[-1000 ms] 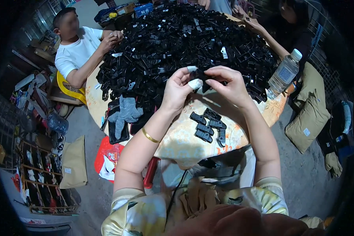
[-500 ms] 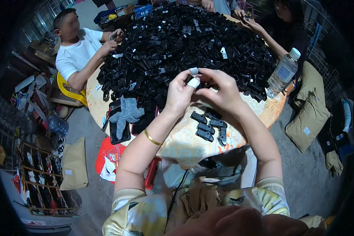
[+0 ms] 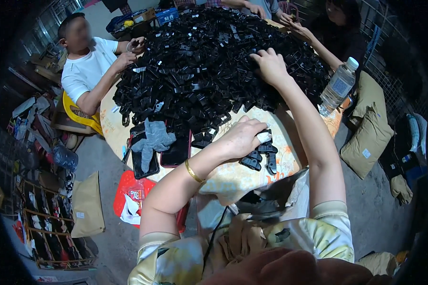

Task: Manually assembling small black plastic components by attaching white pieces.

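Note:
A large heap of small black plastic parts (image 3: 195, 66) covers most of the round table (image 3: 228, 183). My left hand (image 3: 245, 137), with white tape on its fingers and a gold bangle on the wrist, is bent over a small group of black plastic parts (image 3: 271, 161) at the near edge. Its fingers are closed on a black plastic part there, though the palm side is hidden. My right hand (image 3: 272, 67) reaches far into the heap, its fingers apart and bent down onto the parts. I see nothing held in it.
A water bottle (image 3: 338, 88) stands at the right edge. Left of my arm lie a grey glove (image 3: 152, 142) and a phone (image 3: 176, 149). A person in a white shirt (image 3: 90, 64) sits at left; other people's hands (image 3: 299, 29) work at the far right. Sacks (image 3: 366, 142) lie on the floor.
My hands were together above the near edge with fingertips meeting. They have parted: the left came down onto the small group of parts, the right stretched forward to the heap.

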A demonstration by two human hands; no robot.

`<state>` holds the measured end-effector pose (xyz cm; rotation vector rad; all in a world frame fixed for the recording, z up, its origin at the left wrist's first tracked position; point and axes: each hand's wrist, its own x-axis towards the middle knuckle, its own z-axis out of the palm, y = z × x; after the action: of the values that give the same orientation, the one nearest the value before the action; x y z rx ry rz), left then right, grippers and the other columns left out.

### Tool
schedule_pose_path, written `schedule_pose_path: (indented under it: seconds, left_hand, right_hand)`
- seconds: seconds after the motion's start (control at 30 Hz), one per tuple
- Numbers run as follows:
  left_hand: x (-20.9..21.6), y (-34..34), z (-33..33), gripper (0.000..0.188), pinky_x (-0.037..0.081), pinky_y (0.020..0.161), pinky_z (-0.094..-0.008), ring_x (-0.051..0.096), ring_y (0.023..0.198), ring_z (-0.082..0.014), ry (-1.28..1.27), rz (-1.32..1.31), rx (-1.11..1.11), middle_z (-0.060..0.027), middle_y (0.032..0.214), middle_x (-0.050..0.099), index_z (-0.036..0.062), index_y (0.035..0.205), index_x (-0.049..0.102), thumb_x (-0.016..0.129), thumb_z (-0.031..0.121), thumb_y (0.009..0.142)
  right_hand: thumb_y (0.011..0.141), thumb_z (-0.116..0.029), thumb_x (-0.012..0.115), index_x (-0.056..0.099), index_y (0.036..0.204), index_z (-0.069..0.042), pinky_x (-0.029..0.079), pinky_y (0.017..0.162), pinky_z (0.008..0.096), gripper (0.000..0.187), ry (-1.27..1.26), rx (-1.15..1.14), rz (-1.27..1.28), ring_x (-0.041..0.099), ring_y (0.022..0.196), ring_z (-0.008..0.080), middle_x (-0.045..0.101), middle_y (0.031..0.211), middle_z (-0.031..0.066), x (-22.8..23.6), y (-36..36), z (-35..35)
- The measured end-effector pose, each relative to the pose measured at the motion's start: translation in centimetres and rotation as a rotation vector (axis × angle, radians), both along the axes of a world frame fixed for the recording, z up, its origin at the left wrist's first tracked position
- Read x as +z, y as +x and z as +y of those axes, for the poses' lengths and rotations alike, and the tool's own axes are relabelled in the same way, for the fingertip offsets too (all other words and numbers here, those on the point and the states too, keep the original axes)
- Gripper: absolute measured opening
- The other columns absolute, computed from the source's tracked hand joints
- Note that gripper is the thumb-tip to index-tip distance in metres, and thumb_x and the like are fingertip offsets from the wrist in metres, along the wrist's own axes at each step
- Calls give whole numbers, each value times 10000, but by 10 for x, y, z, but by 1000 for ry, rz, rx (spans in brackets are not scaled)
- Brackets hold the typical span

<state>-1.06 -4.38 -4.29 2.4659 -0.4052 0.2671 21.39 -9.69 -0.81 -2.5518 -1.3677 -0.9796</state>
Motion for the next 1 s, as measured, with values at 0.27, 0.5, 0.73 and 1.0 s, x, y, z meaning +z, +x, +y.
schedule_pose_path:
  seconds: [0.27,0.5,0.73,1.0]
  left_hand:
    - [-2,6,1,320,430,829,-390,554,891,-330,-66,-143,204,-184,891,584,-29,1035,566,585,214,828]
    - [1,14,12,347,417,902,-380,527,996,-333,-98,-278,376,-184,1080,538,-41,1074,552,622,87,760]
    - [10,35,3,522,367,957,-461,334,1247,-377,463,-391,430,-201,1346,360,15,1248,425,532,6,737]
    - [-2,53,21,176,457,692,-343,527,805,-254,551,-519,499,-101,829,548,10,911,568,512,54,751]
  right_hand:
    - [737,-165,613,586,902,-85,461,712,429,185,-3,-126,79,608,852,268,624,878,91,2,0,25]
    - [671,-151,673,606,838,-47,503,697,440,208,218,87,201,617,795,344,611,845,149,-5,9,10]
    - [679,-179,698,633,1003,-81,463,783,428,345,-21,-28,205,573,913,312,568,987,129,10,-10,5]
    - [668,-221,712,608,883,-73,438,732,402,281,-79,18,43,594,854,267,563,970,86,8,-10,0]
